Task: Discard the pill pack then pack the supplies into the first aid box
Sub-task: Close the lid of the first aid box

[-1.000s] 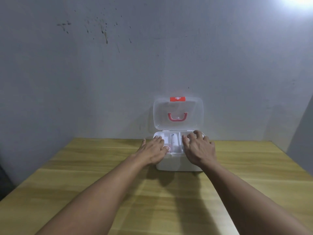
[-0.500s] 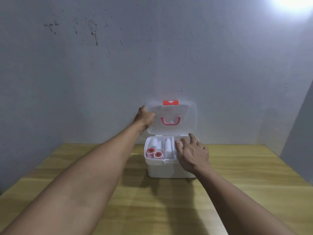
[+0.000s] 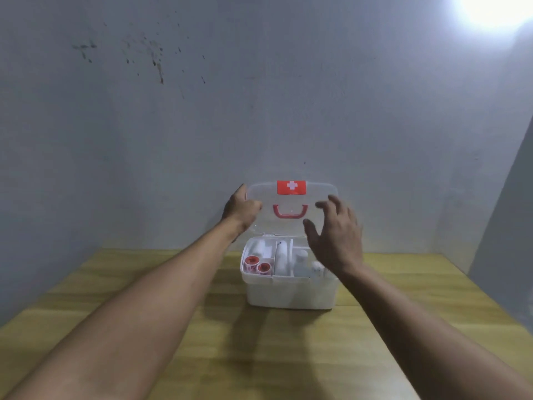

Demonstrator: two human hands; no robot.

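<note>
**A:** Head view, item one?

**B:** First aid box [image 3: 290,290] — white body, standing on the wooden table [image 3: 202,342] close to the grey wall [image 3: 259,111]. Its lid [image 3: 291,223] is clear plastic, raised upright on the rear hinge, with a red cross label [image 3: 291,187] at its top edge and a red handle [image 3: 290,211] below that.

**A:** Contents?

**B:** A divided top tray. Left compartment: two red-rimmed tape rolls [image 3: 257,264] side by side at the front, a white roll lying behind them. Middle compartment: one long white roll [image 3: 281,256] lying front to back. Right compartment: white items, partly hidden by the right hand; I cannot tell what they are.

**A:** Item two, the hands.

**B:** Left hand [image 3: 240,209] — closed around the lid's upper left edge, thumb across the front face, fingers behind it. The forearm runs up from the lower left of the picture.

**A:** And the other?

**B:** Right hand [image 3: 336,235] — spread wide, fingers apart and slightly curled, holding nothing. It hangs in front of the lid's right half and above the right compartment; I cannot tell whether the fingertips [image 3: 331,199] touch the plastic.

**A:** The pill pack?

**B:** Not visible in this view.

**A:** Anything else to list?

**B:** A bright light [image 3: 490,10] at the upper right, dark marks [image 3: 155,62] on the wall at upper left.
</note>
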